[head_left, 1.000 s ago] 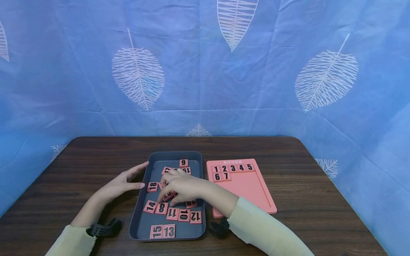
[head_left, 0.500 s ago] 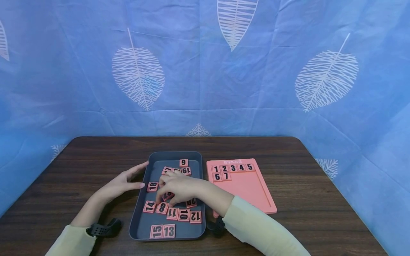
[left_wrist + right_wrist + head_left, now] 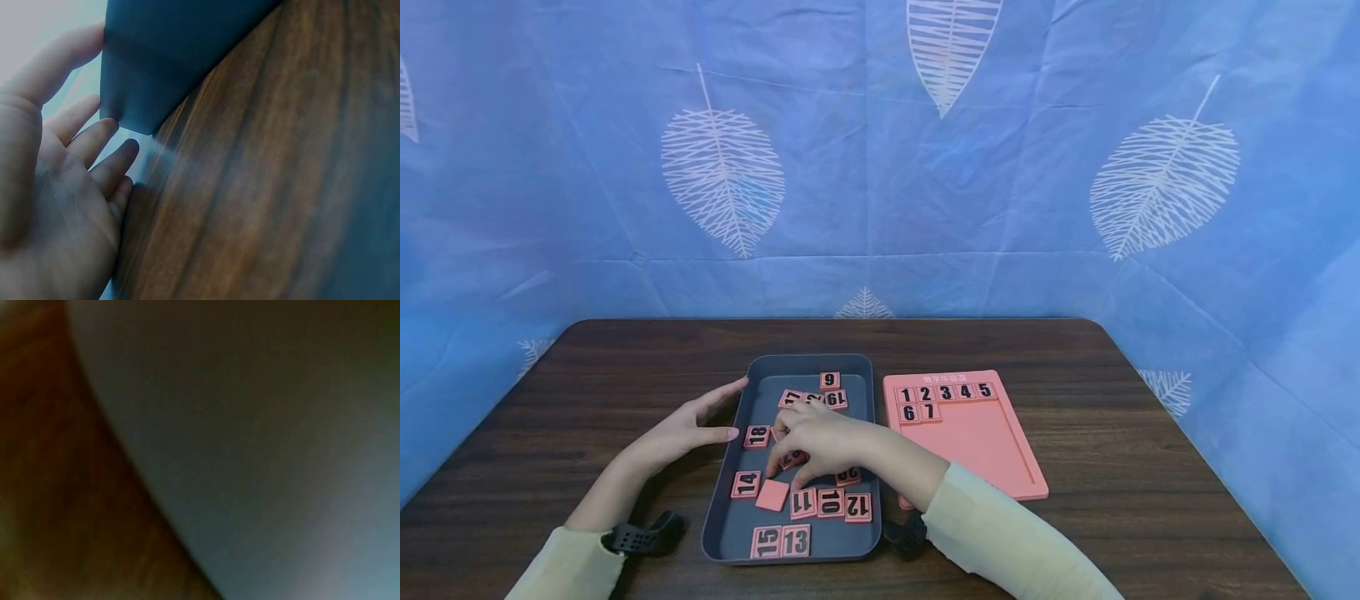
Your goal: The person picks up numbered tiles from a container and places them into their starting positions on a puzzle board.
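In the head view, a dark grey tray (image 3: 721, 508) holds pink number tiles, among them 14 (image 3: 746, 484), 11 (image 3: 803, 503) and 18 (image 3: 757, 437). My right hand (image 3: 820, 442) reaches over the tray's middle, fingers bent downward and spread, hiding some tiles. Its index finger and thumb tips are right by the upper edge of a plain pink tile (image 3: 772, 495) with no number showing. My left hand (image 3: 681, 433) is at the tray's left side, fingers extended and thumb at the rim. The left wrist view shows its fingertips against the tray wall (image 3: 156, 69).
A pink board (image 3: 977, 433) lies right of the tray, with tiles 1 to 5 in its top row and 6 and 7 (image 3: 929, 412) below. Both are on a dark wooden table (image 3: 1120, 467). A blue leaf-print cloth (image 3: 865, 167) hangs behind. The right wrist view is blurred.
The tile numbered 8 near the right fingertips now shows a plain pink face and sits slightly lower and left. Tile 14 has shifted a little left. The left hand stays put.
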The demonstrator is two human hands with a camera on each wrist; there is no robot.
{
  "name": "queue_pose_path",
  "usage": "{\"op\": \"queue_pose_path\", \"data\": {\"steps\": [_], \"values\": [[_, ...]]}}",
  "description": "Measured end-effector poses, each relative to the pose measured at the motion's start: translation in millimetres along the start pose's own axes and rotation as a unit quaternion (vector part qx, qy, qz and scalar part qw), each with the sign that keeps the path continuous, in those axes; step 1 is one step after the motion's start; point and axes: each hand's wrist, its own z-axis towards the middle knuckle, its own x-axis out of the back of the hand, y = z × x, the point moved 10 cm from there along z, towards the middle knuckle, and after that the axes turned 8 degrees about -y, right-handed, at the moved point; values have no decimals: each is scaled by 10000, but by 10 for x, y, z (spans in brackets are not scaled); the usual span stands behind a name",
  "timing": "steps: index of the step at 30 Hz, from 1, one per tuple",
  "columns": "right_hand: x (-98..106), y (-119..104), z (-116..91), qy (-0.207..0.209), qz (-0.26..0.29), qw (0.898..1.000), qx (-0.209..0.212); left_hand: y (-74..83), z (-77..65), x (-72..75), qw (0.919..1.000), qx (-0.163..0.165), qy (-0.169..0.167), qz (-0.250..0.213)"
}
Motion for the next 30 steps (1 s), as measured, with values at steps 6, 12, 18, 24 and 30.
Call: {"op": "queue_pose_path", "data": {"steps": [6,12,18,24,30], "values": [[61,-92,14,98,26,9999,29,15,-3,12,10000,-25,1,67],[42,-165,53,246,-490,9980,-315,10,4,8,9999,-34,13,130],[13,-178,45,401,-805,9941,-599,13,7,-1,9999,-64,22,111],[11,-159,12,556,-481,9960,-500,10,9,3,9999,-61,11,101],[17,-120,-64,645,42,9971,-408,8,7,3,10000,-30,8,84]]}}
